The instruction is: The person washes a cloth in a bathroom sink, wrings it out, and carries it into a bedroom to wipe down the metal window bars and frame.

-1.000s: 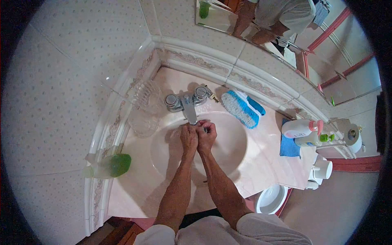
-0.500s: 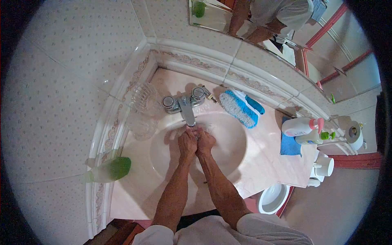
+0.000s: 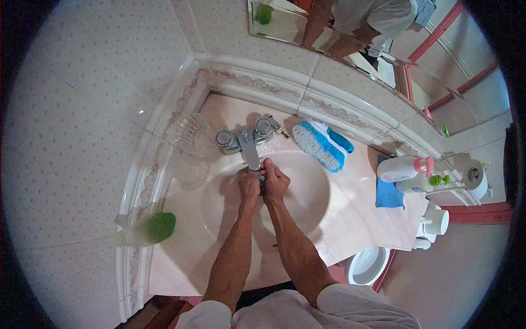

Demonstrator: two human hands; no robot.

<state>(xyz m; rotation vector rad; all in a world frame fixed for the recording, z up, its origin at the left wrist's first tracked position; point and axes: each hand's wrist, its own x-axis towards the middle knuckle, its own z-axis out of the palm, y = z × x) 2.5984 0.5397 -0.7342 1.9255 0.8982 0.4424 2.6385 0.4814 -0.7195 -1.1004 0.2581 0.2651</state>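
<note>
Over the pale pink sink basin (image 3: 307, 219), my two hands are side by side right below the spout of the chrome faucet (image 3: 250, 153). My left hand (image 3: 249, 184) has its fingers curled, and their tips are partly hidden near the spout. My right hand (image 3: 276, 183) is also curled, with the thumb side raised beside the spout. A small greyish shine shows in the gap between the hands; whether it is water or an object I cannot make out. Both forearms reach in from the bottom of the view.
A blue and white scrub brush (image 3: 320, 145) lies right of the faucet. Clear ribbed containers (image 3: 192, 151) stand at left, near a green bottle (image 3: 156, 228). At right, a white pump bottle (image 3: 400, 169) lies by a blue cloth (image 3: 388, 192). A mirror (image 3: 356, 33) hangs above.
My hands have come slightly apart, opening a gap between them. The right hand has turned and risen a little, its thumb side now beside the spout.
</note>
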